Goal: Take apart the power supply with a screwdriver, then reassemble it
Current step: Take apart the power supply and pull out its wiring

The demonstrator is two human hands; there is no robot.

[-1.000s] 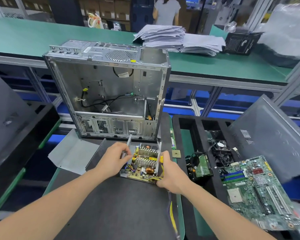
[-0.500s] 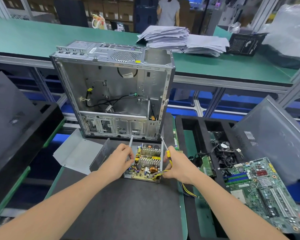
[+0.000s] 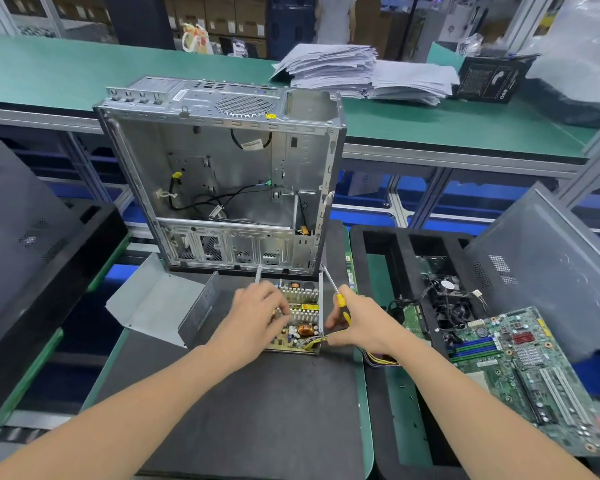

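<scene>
Since a moment ago the left hand [image 3: 257,315] has slid rightward onto the circuit board, and the screwdriver now leans further away from the person.

Both forearms reach forward over the dark mat [image 3: 250,410] to the power supply [image 3: 300,323], which sits open on the mat with its board, copper coil and heat-sink fins exposed. Left fingers are curled down onto the fins, pressing or pinching them; whether they actually close on anything I cannot tell. At the power supply's right wall, the right hand [image 3: 364,323] is wrapped around the yellow handle of the screwdriver [image 3: 338,296], its tip pointing up and away near the wall's far corner. Left of the power supply lies its bent grey cover [image 3: 160,306]. Right of it a black tray [image 3: 381,375] holds a green motherboard [image 3: 520,368]. Just beyond the power supply stands the empty computer case [image 3: 222,174], with a stack of papers [image 3: 343,71] on the green bench further back.
</scene>
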